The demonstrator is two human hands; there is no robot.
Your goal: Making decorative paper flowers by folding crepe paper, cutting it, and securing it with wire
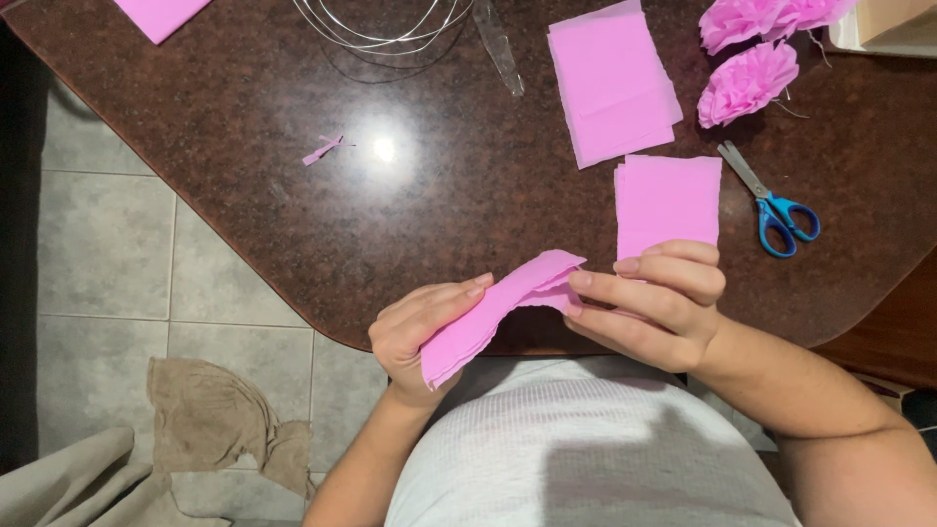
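Mid-fold on a pink tissue paper stack (498, 314), looks like. Left hand (420, 337) pinching the lower end, right hand (649, 303) pinching the upper end, held just over the desk (439, 185) edge. Probably next: another tight, even pleat without slipping layers. More pink sheets (610, 83) farther back, finished paper flowers (747, 83) and blue-handled scissors (776, 210) off right. No labels visible.

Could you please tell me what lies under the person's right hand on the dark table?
The lower edge of a pink rectangular tissue paper stack runs under the right hand. How far it extends beneath is hidden by the hand and the folded pink paper strip.
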